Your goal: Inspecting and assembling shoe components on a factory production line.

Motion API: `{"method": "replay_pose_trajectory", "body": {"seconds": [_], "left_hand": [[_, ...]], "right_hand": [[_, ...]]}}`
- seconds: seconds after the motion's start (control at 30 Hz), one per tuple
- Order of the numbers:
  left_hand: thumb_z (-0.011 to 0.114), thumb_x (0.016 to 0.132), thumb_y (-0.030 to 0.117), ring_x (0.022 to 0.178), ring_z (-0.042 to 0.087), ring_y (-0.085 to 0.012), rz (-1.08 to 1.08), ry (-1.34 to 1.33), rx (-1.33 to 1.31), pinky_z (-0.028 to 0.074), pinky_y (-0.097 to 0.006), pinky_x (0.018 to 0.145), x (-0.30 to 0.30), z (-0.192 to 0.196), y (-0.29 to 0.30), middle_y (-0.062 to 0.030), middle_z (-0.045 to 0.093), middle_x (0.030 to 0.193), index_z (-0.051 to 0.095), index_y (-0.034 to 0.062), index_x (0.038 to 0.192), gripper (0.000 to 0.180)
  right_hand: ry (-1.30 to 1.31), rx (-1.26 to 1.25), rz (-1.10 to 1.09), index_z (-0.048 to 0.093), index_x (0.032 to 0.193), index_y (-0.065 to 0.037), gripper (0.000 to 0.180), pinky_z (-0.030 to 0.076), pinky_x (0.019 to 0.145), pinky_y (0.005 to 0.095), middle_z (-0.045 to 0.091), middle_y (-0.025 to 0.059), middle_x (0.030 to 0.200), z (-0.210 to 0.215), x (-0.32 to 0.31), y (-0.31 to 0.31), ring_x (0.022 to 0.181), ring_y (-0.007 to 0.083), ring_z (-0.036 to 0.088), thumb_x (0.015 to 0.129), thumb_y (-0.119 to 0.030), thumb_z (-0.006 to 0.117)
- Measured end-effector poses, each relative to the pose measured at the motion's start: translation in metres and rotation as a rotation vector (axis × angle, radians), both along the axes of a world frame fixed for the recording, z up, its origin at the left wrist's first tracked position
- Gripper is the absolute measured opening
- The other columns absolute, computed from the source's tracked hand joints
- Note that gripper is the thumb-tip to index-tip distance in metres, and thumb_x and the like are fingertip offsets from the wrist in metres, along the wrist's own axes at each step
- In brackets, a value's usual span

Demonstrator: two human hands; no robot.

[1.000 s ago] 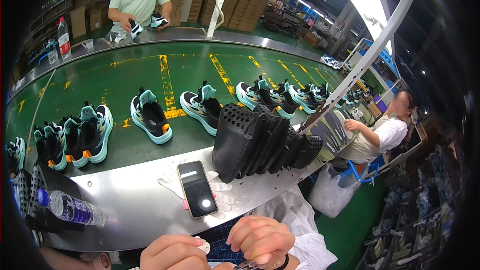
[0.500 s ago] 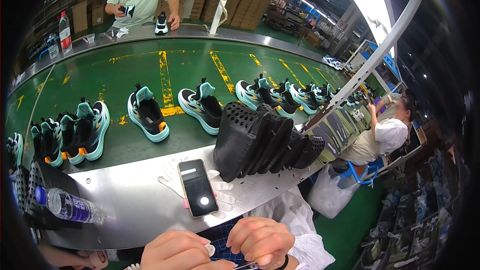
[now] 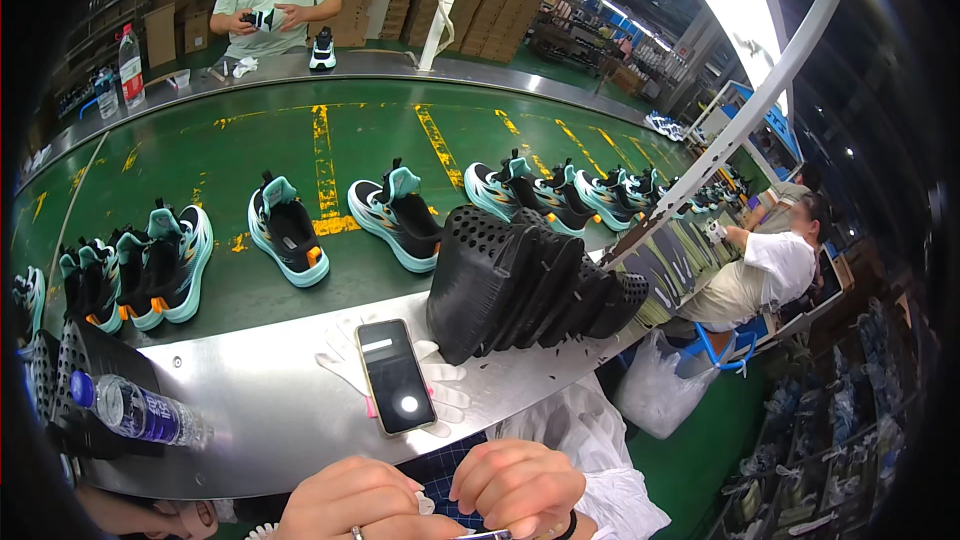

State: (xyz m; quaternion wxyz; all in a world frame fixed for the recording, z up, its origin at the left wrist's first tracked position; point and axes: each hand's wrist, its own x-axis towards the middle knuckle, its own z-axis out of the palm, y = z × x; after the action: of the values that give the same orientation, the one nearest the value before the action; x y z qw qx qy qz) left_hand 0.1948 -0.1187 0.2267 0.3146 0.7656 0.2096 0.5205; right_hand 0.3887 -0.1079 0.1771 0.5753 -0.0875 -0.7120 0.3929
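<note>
Both hands sit at the lower edge of the view, close together over a dark blue checked cloth [image 3: 440, 480]. The left hand [image 3: 355, 505], ring on one finger, is curled, its fingers resting on the cloth. The right hand [image 3: 520, 488] is curled too, wristband visible; whether it grips anything cannot be told. Just beyond, on the steel bench [image 3: 270, 410], a phone [image 3: 395, 376] lies on a white glove [image 3: 445, 395], beside stacked black perforated insoles [image 3: 520, 280]. A water bottle [image 3: 135, 410] lies to the left.
</note>
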Motion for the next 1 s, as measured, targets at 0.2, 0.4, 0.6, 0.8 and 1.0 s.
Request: {"method": "replay_pose_trajectory", "body": {"seconds": [0.2, 0.4, 0.6, 0.8, 1.0], "left_hand": [[0.075, 0.061, 0.008, 0.062, 0.054, -0.0266, -0.029, -0.014, -0.037, 0.044, -0.034, 0.059, 0.007, 0.002, 0.002, -0.0112, 0.055, 0.068, 0.064, 0.0004, 0.079, 0.022], [0.074, 0.062, 0.005, 0.060, 0.053, -0.0267, -0.012, -0.026, -0.017, 0.044, -0.034, 0.058, 0.013, 0.003, 0.002, -0.0114, 0.055, 0.067, 0.064, -0.0008, 0.078, 0.020], [0.074, 0.062, 0.004, 0.057, 0.053, -0.0266, 0.008, -0.067, -0.030, 0.044, -0.034, 0.057, 0.018, 0.004, 0.002, -0.0113, 0.054, 0.064, 0.063, -0.0020, 0.078, 0.020], [0.077, 0.057, 0.008, 0.056, 0.052, -0.0244, 0.194, -0.019, 0.057, 0.044, -0.033, 0.057, 0.027, 0.005, -0.004, -0.0086, 0.053, 0.064, 0.064, 0.0008, 0.079, 0.027], [0.078, 0.055, 0.009, 0.058, 0.052, -0.0224, 0.199, 0.006, 0.085, 0.045, -0.033, 0.057, 0.033, 0.006, -0.004, -0.0061, 0.053, 0.063, 0.065, 0.0028, 0.081, 0.029]], "right_hand": [[-0.018, 0.004, -0.015, 0.056, 0.076, 0.004, 0.026, 0.047, 0.054, 0.0367, 0.056, 0.0116, 0.063, 0.005, 0.008, -0.001, 0.058, 0.0278, 0.057, 0.087, -0.019, 0.062], [-0.040, -0.010, -0.007, 0.056, 0.076, 0.003, 0.024, 0.048, 0.055, 0.0368, 0.056, 0.0119, 0.064, 0.005, 0.013, 0.001, 0.059, 0.0278, 0.057, 0.086, -0.017, 0.063], [0.099, -0.270, 0.051, 0.054, 0.075, 0.002, 0.022, 0.046, 0.055, 0.0352, 0.056, 0.0112, 0.063, -0.009, 0.013, -0.005, 0.057, 0.0247, 0.055, 0.089, -0.014, 0.059], [0.226, -0.532, 0.194, 0.054, 0.073, 0.002, 0.023, 0.044, 0.053, 0.0338, 0.054, 0.0105, 0.060, -0.003, 0.014, -0.014, 0.054, 0.0231, 0.052, 0.090, -0.013, 0.057], [0.136, -0.288, 0.104, 0.053, 0.071, 0.003, 0.026, 0.044, 0.051, 0.0337, 0.054, 0.0094, 0.058, 0.000, 0.019, -0.004, 0.052, 0.0237, 0.052, 0.089, -0.015, 0.059]]}}
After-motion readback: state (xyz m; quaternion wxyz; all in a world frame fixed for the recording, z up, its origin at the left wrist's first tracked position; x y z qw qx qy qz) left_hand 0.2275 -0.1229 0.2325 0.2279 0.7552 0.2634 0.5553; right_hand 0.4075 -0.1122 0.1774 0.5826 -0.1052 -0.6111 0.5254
